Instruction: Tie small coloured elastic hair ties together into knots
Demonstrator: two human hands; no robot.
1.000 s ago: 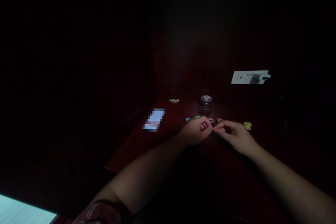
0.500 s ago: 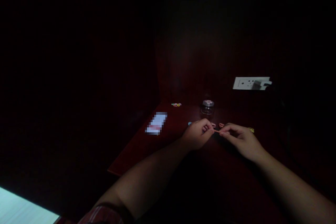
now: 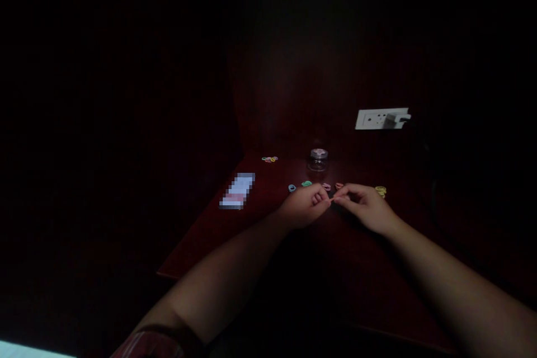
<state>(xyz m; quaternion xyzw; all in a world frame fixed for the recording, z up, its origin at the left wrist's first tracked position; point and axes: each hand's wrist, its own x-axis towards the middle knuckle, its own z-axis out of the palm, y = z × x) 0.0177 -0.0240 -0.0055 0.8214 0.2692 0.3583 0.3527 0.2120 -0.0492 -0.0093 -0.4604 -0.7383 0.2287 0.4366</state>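
My left hand (image 3: 305, 206) and my right hand (image 3: 367, 207) are close together above the dark red table, thumbs and fingers pinched. Between their fingertips is a small orange band (image 3: 331, 199), seemingly an elastic hair tie; only a short piece shows. Just beyond the hands lie small ring-shaped bands in colour groups: blue (image 3: 292, 188), green (image 3: 307, 183), pink (image 3: 326, 186), orange-red (image 3: 339, 185) and yellow (image 3: 380, 191). My hands partly cover some of these. Behind them stands a clear jar (image 3: 318, 161) with its lid on.
A mixed cluster of coloured bands (image 3: 269, 159) lies at the table's back left corner. Nearer the left edge lies a lit, blurred phone (image 3: 238, 191). A white socket plate (image 3: 381, 118) with a plug is on the back wall, a dark cable hanging at its right.
The view has shifted, so everything sits further left and slightly higher. Both hands still pinch the orange hair tie, fingertips now closer together. More of the bands behind them show.
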